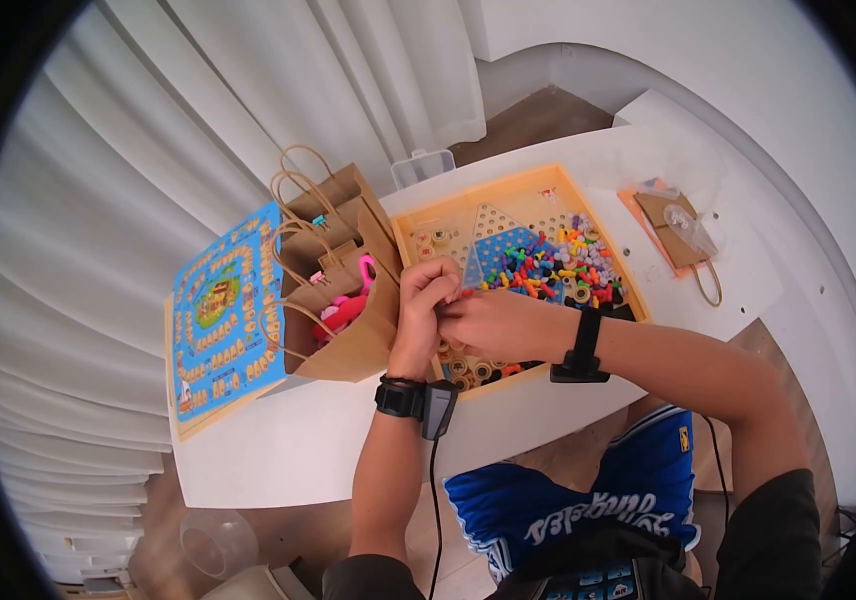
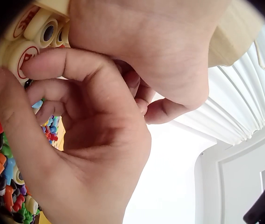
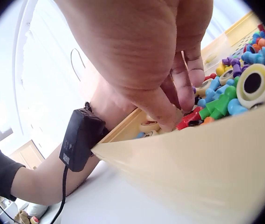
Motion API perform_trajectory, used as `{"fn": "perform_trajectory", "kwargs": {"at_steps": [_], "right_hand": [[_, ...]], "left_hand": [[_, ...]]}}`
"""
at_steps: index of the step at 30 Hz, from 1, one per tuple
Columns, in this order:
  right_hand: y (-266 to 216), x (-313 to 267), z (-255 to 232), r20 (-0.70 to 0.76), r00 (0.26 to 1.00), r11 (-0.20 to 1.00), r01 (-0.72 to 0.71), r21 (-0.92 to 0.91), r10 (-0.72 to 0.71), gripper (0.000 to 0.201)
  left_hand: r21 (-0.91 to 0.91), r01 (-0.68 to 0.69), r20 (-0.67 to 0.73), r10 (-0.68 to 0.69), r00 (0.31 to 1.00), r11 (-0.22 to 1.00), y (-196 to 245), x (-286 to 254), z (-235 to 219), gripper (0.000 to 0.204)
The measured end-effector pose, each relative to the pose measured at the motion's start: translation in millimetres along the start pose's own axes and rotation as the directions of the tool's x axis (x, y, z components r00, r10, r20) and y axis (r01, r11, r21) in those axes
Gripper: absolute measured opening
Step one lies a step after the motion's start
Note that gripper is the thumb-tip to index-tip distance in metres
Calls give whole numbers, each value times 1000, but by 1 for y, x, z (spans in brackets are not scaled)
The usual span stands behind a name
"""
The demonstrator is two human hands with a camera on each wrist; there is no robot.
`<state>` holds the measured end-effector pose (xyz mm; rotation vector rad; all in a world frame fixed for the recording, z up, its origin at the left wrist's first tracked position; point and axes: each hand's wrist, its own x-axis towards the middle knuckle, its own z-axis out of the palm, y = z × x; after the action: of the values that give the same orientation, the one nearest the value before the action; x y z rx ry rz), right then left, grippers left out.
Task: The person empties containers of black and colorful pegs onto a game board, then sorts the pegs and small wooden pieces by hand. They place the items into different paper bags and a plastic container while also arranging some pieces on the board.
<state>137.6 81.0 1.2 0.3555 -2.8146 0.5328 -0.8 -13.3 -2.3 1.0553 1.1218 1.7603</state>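
Observation:
My right hand (image 1: 513,325) reaches into the left part of the wooden tray (image 1: 548,180). Its thumb and index finger pinch a round cream Chinese chess piece with a red character (image 2: 18,58), tips at opposite edges in the left wrist view. The right wrist view shows its thumb (image 3: 162,114) low inside the tray wall, other fingers hanging over colored pegs (image 3: 218,105). My left hand (image 1: 428,290) is bent close against the right hand, fingers folded inward; I cannot tell whether they hold anything. More cream discs (image 1: 463,375) lie below the hands.
Brown paper bags (image 1: 358,345), one with pink items (image 1: 343,315) inside, stand left of the tray. A blue game board (image 1: 223,305) lies beyond them. To the right are a flat paper bag (image 1: 673,230) and clear plastic. A clear lidded box (image 1: 423,168) is behind.

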Motion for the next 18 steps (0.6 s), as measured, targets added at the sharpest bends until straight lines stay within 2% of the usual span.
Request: {"fn": "perform_trajectory", "kwargs": {"at_steps": [4, 10, 12, 16, 18], "right_hand": [[-2, 0, 0, 6, 1000, 1000, -4, 19, 4, 11], [-5, -5, -21, 148, 983, 993, -105, -49, 111, 7], [-9, -5, -27, 71, 993, 996, -94, 5, 93, 5], [-18, -2, -24, 141, 990, 998, -12, 67, 3, 12], [-17, -1, -17, 202, 979, 993, 63, -102, -41, 19]], "left_hand": [[-14, 12, 0, -12, 1000, 1000, -1, -1, -1, 23], [-21, -6, -1, 6, 1000, 1000, 0, -1, 0, 22], [-15, -7, 5, 7, 1000, 1000, 0, -1, 0, 22], [-66, 3, 9, -2, 1000, 998, -1, -1, 0, 20], [-92, 3, 16, -2, 1000, 996, 0, 0, 1, 18]]}}
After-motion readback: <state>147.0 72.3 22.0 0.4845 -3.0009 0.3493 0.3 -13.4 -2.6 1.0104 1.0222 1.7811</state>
